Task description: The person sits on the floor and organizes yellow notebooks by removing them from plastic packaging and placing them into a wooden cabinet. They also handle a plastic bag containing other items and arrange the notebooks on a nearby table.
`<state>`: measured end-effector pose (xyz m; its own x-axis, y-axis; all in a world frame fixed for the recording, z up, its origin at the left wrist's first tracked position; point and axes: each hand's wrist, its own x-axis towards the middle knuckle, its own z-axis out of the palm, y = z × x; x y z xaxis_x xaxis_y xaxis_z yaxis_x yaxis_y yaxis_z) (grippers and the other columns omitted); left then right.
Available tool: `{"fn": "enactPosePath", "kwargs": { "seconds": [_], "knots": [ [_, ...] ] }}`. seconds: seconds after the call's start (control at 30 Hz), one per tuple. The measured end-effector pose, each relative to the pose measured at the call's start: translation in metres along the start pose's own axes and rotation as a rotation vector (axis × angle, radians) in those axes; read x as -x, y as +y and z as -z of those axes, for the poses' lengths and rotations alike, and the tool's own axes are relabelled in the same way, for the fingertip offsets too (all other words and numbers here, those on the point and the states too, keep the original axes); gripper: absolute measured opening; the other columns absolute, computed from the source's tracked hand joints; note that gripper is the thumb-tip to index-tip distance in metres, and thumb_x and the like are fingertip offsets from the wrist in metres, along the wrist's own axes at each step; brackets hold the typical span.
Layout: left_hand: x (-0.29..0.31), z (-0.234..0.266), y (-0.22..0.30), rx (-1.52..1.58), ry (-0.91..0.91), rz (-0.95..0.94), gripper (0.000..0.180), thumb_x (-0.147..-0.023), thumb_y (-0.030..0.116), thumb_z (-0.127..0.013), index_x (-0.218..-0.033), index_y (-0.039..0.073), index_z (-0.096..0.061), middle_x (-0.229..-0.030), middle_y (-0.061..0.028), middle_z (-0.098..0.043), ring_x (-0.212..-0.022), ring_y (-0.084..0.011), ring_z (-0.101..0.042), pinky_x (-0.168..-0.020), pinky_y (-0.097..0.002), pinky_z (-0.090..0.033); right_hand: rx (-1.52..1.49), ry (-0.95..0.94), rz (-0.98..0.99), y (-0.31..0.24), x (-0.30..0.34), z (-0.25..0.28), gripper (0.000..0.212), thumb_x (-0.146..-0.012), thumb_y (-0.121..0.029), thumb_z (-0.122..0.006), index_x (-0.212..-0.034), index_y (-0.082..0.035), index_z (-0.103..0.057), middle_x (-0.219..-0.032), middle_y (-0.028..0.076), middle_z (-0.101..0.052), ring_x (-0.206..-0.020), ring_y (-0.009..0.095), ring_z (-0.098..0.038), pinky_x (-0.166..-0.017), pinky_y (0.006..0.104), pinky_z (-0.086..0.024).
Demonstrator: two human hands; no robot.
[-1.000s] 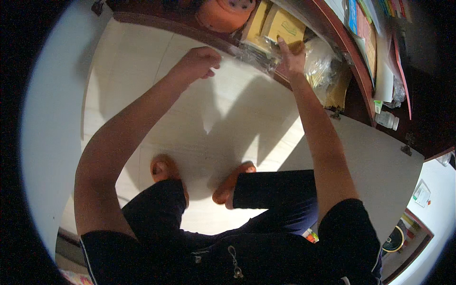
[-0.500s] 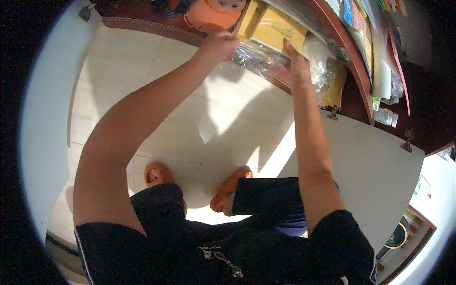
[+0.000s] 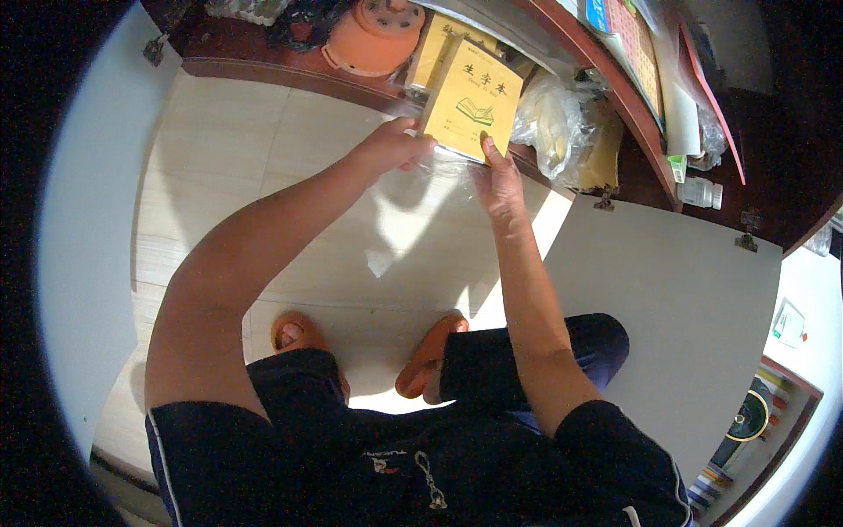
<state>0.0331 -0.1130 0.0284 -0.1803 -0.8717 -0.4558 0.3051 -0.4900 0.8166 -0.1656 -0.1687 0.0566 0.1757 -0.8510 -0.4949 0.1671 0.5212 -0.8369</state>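
A stack of yellow exercise books, with a green open-book drawing on its top cover, is tilted out over the cupboard's front edge. My right hand grips its near right corner, thumb on the cover and fingers underneath. At the near left corner, my left hand is closed on clear plastic wrap that hangs below the books; its fingertips are partly hidden. Behind the stack, more yellow books lie on the cupboard floor.
An orange bowl-shaped container with holes sits left of the books. To their right are a crumpled clear plastic bag and a white bottle. White cupboard doors stand open on both sides. My feet in orange slippers are below.
The yellow book stack has come out of the cupboard toward me, with my right hand holding it. Both hands have moved nearer, and the right one also leftward.
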Motion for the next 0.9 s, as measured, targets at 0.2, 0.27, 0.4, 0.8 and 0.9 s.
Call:
{"fn": "enactPosePath", "kwargs": {
  "seconds": [0.2,0.27,0.4,0.8,0.9],
  "knots": [
    [-0.020,-0.004,-0.007,-0.015,-0.023,-0.028,0.036,-0.074,0.029,-0.064,-0.097,0.003,-0.055,-0.071,-0.0032,-0.055,-0.056,-0.0101,-0.053,-0.049,-0.0237,-0.044,-0.010,-0.021,-0.033,-0.003,0.004,-0.001,0.039,-0.083,-0.029,-0.059,-0.115,-0.008,-0.049,-0.108,0.005,-0.055,-0.099,0.020,-0.049,-0.084,0.0365,-0.038],
    [-0.016,-0.014,0.005,0.031,0.012,-0.056,0.033,-0.075,0.028,-0.064,-0.093,0.002,-0.056,-0.068,-0.0037,-0.055,-0.052,-0.0100,-0.053,-0.046,-0.0234,-0.044,-0.024,-0.031,-0.065,-0.007,0.007,-0.004,0.038,-0.086,-0.029,-0.054,-0.116,-0.008,-0.047,-0.109,0.005,-0.055,-0.099,0.019,-0.049,-0.083,0.0361,-0.039],
    [-0.036,-0.008,-0.014,0.225,-0.040,-0.114,0.037,-0.076,0.030,-0.065,-0.101,0.004,-0.056,-0.081,-0.0062,-0.060,-0.061,-0.0143,-0.058,-0.048,-0.0254,-0.047,0.051,-0.117,-0.038,-0.009,0.011,-0.019,0.035,-0.090,-0.030,-0.045,-0.116,-0.007,-0.046,-0.108,0.006,-0.054,-0.097,0.018,-0.050,-0.079,0.0338,-0.041],
    [-0.067,0.010,0.023,0.259,0.347,-0.279,0.029,-0.079,0.016,-0.064,-0.090,-0.006,-0.049,-0.079,-0.0124,-0.057,-0.055,-0.0215,-0.059,-0.045,-0.0299,-0.052,1.015,0.060,-0.046,-0.076,-0.018,-0.055,0.033,-0.087,-0.027,-0.051,-0.108,-0.001,-0.052,-0.090,0.013,-0.061,-0.053,0.016,-0.057,-0.045,0.0253,-0.045],
    [-0.067,-0.004,0.018,0.062,0.376,-0.346,0.040,-0.077,0.016,-0.065,-0.101,-0.005,-0.041,-0.084,-0.0157,-0.056,-0.057,-0.0220,-0.059,-0.041,-0.0301,-0.049,0.441,0.001,0.040,-0.103,-0.066,-0.027,0.042,-0.086,-0.034,-0.052,-0.105,0.003,-0.051,-0.081,0.011,-0.061,-0.068,0.016,-0.059,-0.060,0.0273,-0.049]
  ]
}}
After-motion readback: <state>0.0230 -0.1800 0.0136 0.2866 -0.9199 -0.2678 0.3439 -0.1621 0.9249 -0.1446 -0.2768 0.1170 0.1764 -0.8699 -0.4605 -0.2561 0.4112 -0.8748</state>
